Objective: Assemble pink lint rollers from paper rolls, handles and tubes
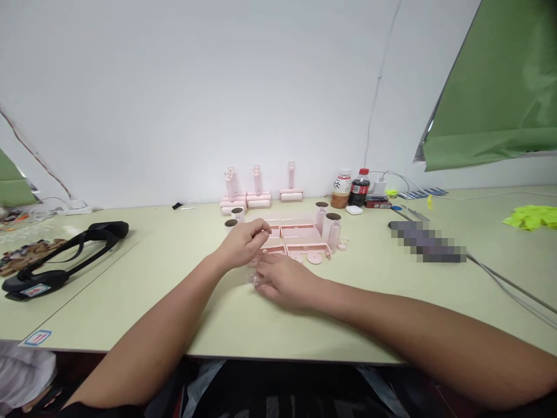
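Note:
My right hand (287, 281) is low over the table with its fingers closed round a small clear plastic piece (253, 279), whose end sticks out at the left. Just above and to the left, my left hand (244, 242) has its fingers curled together; what they hold, if anything, is hidden. Both hands are beside pink plastic lint roller covers (304, 231) laid in rows, with flat pink discs (314, 258) in front. White sticky rolls with brown cores (333, 217) stand upright on either side of the covers. Clear handle tubes (334, 237) stand by the right-hand rolls.
Several pink lint rollers (258, 200) stand against the wall. A cola bottle (359, 187) and a white-capped jar (342, 188) are at the back right. A blurred-out dark device (426, 241) with a cable lies right; a black head strap (65, 264) lies left.

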`<state>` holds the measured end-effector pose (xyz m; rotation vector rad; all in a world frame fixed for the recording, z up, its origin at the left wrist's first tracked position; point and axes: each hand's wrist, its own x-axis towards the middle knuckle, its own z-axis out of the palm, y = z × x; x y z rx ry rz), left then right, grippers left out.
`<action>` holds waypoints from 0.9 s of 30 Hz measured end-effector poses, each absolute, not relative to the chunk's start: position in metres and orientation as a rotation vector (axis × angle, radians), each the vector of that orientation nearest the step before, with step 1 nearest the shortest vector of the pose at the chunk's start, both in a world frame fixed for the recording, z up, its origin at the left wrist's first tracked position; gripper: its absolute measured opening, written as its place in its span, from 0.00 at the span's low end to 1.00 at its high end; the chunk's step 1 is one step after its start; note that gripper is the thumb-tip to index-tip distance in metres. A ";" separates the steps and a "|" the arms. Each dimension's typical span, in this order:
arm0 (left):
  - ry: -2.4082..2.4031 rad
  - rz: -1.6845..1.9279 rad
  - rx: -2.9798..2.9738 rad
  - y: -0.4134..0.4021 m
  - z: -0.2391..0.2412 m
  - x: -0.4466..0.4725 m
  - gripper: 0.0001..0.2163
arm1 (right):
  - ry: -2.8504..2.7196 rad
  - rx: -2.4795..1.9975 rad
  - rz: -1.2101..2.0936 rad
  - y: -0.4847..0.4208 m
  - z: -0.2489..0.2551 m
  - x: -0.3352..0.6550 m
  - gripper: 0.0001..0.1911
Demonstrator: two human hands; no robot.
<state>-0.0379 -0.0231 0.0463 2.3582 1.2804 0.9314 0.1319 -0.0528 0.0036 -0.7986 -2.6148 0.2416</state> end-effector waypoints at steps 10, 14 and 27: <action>0.887 1.133 2.259 -0.030 0.035 -0.026 0.10 | -2.288 -1.104 0.583 -0.048 0.032 0.163 0.12; 0.941 1.516 1.915 -0.023 0.037 -0.025 0.12 | -2.197 -1.019 0.778 -0.045 0.022 0.177 0.15; 0.726 1.084 1.378 -0.029 0.031 -0.012 0.22 | -2.330 -0.714 0.962 -0.051 0.012 0.177 0.28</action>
